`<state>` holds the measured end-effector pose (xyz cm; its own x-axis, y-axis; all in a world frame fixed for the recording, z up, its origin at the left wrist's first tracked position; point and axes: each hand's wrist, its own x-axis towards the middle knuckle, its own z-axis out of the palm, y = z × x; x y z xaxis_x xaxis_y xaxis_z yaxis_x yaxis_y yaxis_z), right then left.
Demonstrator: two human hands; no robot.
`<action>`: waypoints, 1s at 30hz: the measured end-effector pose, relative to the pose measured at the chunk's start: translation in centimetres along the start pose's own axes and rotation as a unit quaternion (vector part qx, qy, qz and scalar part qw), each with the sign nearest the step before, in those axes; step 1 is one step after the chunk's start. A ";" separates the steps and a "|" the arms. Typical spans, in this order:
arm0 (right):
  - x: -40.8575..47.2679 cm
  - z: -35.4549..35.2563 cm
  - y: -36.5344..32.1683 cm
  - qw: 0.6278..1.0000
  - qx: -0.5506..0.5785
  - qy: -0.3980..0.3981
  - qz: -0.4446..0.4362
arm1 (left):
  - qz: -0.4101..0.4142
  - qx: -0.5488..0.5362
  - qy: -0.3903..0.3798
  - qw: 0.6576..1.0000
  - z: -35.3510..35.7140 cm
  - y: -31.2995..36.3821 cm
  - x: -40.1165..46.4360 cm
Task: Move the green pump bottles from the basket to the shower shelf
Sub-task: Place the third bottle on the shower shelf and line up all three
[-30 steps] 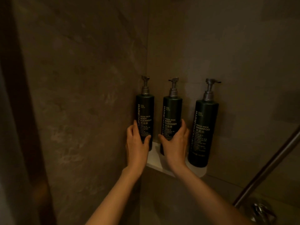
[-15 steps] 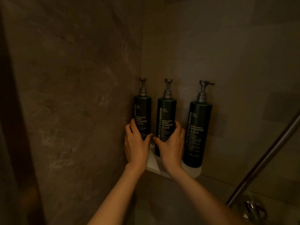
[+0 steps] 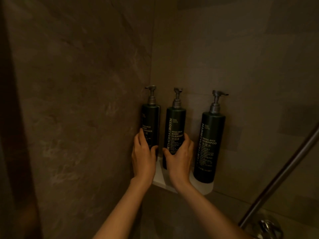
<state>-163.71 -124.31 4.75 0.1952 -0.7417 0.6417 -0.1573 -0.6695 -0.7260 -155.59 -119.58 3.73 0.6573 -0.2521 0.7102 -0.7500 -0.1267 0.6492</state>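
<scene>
Green pump bottles: three stand upright on the white corner shower shelf (image 3: 205, 188), centre-right of frame; the shampoo bottle (image 3: 209, 147) stands free.
Left hand (image 3: 143, 157): curled around the corner bottle (image 3: 150, 125).
Right hand (image 3: 179, 157): wrapped around the middle bottle (image 3: 175, 133).
Step advice: seat both bases flat, labels forward, before letting go.
Look: dark glossy cylinders, grey pumps, pale lettering.

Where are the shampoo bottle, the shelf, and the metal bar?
shampoo bottle (image 3: 209, 147): head view, label on body.
shelf (image 3: 203, 188): head view, bare front rim.
metal bar (image 3: 279, 176): head view, mid-shaft.
</scene>
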 end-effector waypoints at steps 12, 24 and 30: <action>-0.1 0.2 -0.1 1.000 0.017 -0.017 0.006 | 0.003 -0.006 0.005 1.000 -0.3 -0.1 0.2; 0.2 0.4 -0.4 0.999 0.031 -0.026 0.031 | 0.002 -0.008 -0.003 1.000 -0.7 0.1 0.4; 0.2 0.3 -0.4 0.999 0.038 -0.004 0.038 | -0.002 -0.009 -0.006 1.000 -0.8 0.1 0.2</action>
<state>-163.34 -124.15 5.10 0.1940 -0.7899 0.5818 -0.0981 -0.6057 -0.7896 -155.46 -118.90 4.19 0.6588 -0.2628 0.7049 -0.7464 -0.1107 0.6563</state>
